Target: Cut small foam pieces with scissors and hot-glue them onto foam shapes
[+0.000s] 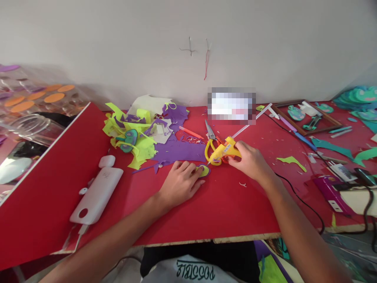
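Observation:
My right hand is closed around a yellow glue gun, with a long clear glue stick jutting from its back end. Its nozzle points left and down, close to a small foam cutout in yellow-green and purple. The fingers of my left hand lie flat over the left part of that cutout, pressing it to the red table; part of it is hidden. Scissors with yellow and red handles lie just behind the glue gun, which covers some of them.
Foam scraps in yellow-green, purple and white pile up at the back left. A white power bank lies beside the red partition. A wooden frame, teal cutouts, a purple power strip and black cords are on the right.

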`<move>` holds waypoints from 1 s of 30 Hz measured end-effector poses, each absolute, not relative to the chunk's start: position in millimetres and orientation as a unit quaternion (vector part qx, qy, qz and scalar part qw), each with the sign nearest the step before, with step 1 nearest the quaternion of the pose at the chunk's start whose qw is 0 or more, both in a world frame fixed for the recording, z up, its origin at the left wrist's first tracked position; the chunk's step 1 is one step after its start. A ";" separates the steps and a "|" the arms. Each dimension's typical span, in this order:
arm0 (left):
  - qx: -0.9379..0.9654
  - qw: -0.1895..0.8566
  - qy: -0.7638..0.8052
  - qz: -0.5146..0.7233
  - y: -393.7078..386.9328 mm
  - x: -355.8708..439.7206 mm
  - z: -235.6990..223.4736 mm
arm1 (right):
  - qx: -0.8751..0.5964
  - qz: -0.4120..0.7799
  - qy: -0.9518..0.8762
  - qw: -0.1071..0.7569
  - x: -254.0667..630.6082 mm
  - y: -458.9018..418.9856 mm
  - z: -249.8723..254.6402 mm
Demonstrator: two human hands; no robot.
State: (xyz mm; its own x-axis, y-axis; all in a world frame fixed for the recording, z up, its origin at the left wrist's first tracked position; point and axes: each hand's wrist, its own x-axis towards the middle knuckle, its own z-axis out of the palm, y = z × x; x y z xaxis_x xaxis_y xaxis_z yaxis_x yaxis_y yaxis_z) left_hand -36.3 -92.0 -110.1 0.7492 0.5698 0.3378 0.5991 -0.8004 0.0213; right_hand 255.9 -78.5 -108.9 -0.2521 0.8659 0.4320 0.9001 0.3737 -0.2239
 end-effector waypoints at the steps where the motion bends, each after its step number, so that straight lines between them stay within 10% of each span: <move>1: -0.935 0.044 -0.311 -0.167 -92.0 -36.2 -109.6 | -0.563 -0.040 -0.785 0.256 256.3 -78.5 -108.9; 30: -0.936 0.029 -0.311 -0.163 -93.6 -35.1 -108.4 | -0.589 -0.062 -0.759 0.270 256.8 -78.6 -110.7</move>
State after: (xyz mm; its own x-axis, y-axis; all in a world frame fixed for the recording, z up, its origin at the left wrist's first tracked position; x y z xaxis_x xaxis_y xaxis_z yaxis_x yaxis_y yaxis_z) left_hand -35.1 -93.6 -108.4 0.7535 0.5729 0.3226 0.5919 -0.8047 0.0464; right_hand 256.8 -78.6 -110.7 -0.1593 0.8605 0.4839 0.9281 0.2977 -0.2238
